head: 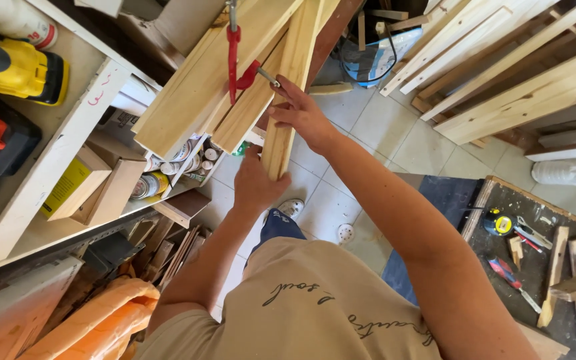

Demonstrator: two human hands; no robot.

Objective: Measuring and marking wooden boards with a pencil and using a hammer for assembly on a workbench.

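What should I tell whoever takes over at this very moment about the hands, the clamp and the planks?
Left hand: gripping the lower end of the narrow pine plank.
Right hand: on that plank, fingers at the red clamp screw handle.
Clamp sits across the stacked pine boards on the shelf edge.
Done: clamp in place. Whether tight: cannot tell.
Left: plank not yet released.

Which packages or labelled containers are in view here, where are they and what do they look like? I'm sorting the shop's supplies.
Cardboard box: on the left shelf, flat, tan with a yellow label face.
Cans: shelf under the clamped boards, round, lying on their sides, with printed labels.
Plastic bottle: floor at right, on its side, white.
Tape measure: dark bench at right, yellow and black.
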